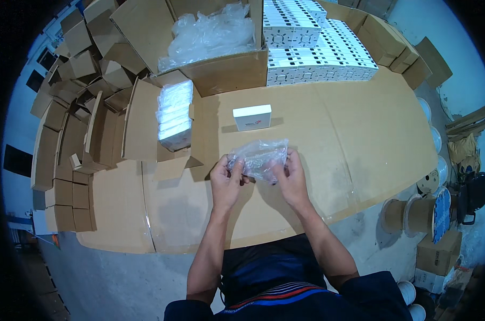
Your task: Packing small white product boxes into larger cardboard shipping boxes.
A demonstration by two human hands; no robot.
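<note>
Holding a clear plastic bag (pixel 258 158) in both hands, just above a cardboard-covered surface (pixel 360 139).

Bag looks crumpled and empty, stretched btwn left hand (pixel 227 182) and right hand (pixel 289 179); each hand pinches an edge w/ fingers curled. Step in hand seems to be opening the bag; next move likely needs its mouth pulled apart. Small white box (pixel 252 117) lies just beyond the bag, apart from both hands. Farther off: wrapped white stack (pixel 175 115) at left, open carton w/ plastic film (pixel 210 40), rows of white boxes (pixel 317 48) at rear.
</note>
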